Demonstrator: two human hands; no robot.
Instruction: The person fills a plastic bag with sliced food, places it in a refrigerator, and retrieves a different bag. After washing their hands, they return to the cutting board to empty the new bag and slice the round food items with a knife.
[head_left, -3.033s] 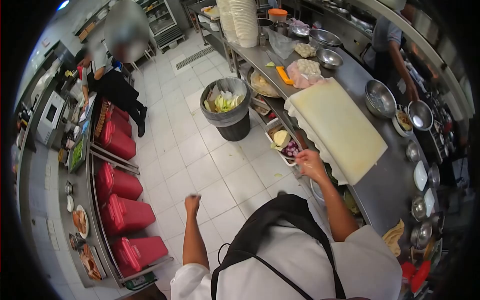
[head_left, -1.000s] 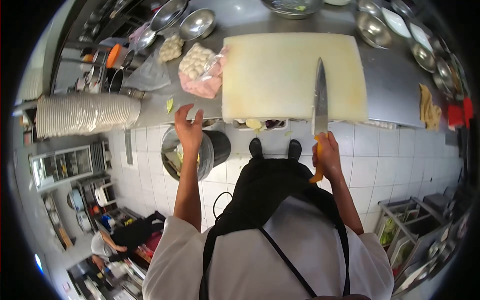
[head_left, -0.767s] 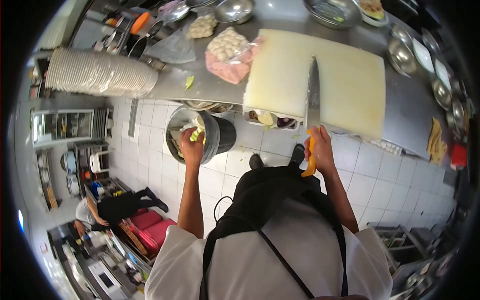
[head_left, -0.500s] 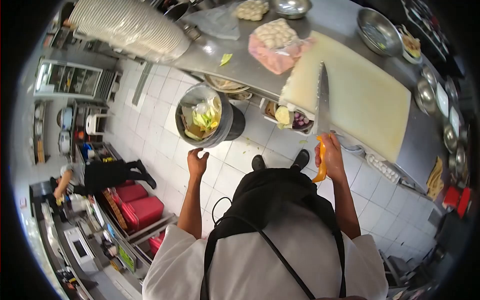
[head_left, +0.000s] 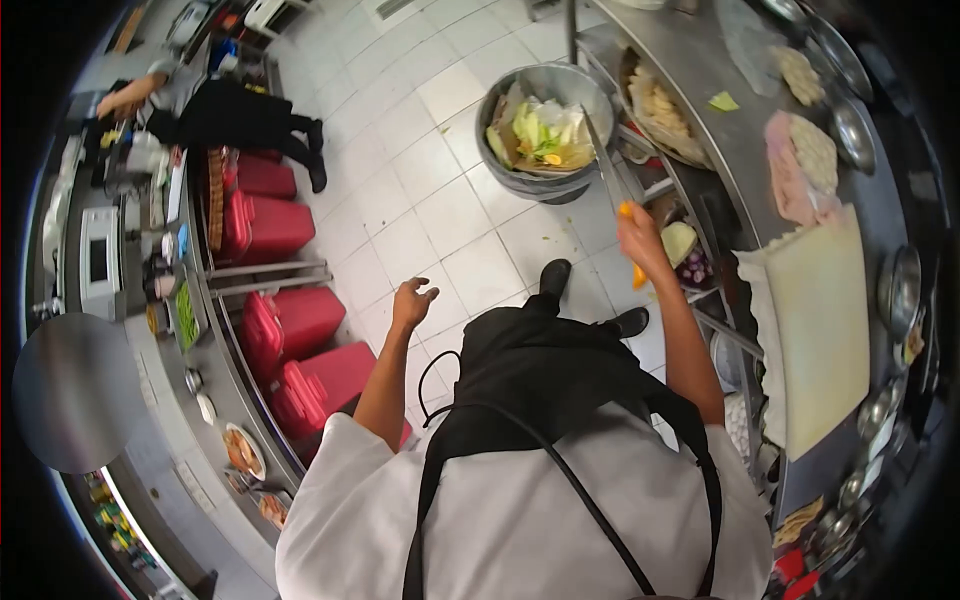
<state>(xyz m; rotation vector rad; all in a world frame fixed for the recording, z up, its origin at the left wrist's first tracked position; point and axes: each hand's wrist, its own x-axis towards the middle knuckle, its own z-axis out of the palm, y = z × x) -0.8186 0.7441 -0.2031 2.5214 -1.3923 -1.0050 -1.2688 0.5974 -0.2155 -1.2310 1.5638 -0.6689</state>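
My right hand (head_left: 643, 240) is wrapped round the orange handle of a long knife (head_left: 605, 165). The blade points away from me, its tip over or near the right rim of a lined waste bin (head_left: 535, 187). Inside the bin lie green and yellow vegetable scraps (head_left: 540, 132). Held out over the tiled floor on the other side, my left hand (head_left: 413, 303) has nothing in it, its fingers loosely bent and apart. To the right, a pale cutting board (head_left: 820, 330) lies on the steel counter.
Several red lidded bins (head_left: 285, 330) stand under the left counter (head_left: 225, 360). Another person (head_left: 235, 115) works at the far left. Shelves below the right counter hold a box of purple onions (head_left: 695, 268) and a large pan (head_left: 665, 115). Metal bowls (head_left: 900, 290) line the right side.
My view has turned left, so the counter and board shift right and more red bins show. The knife, still in my right hand, now points towards the waste bin instead of over the board.
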